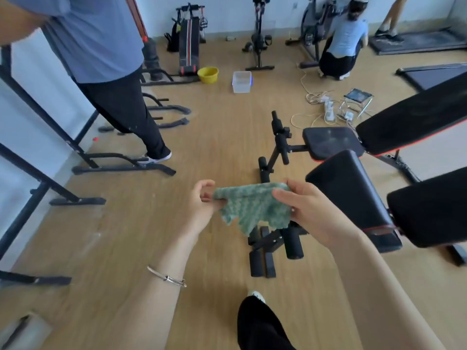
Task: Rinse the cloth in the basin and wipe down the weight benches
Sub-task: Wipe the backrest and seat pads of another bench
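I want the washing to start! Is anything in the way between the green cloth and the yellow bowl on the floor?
Nothing visible. Bare wooden floor lies between the green knitted cloth and the round yellow plastic basin. The black bench's padded leg bars stand off to the right.

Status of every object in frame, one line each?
Green textured cloth: spread in the air between both hands.
Left hand: pinches its left corner.
Right hand: holds its right edge.
Yellow round basin: upright on floor.
Clear plastic tub: upright on floor.
Black padded weight bench: untouched.
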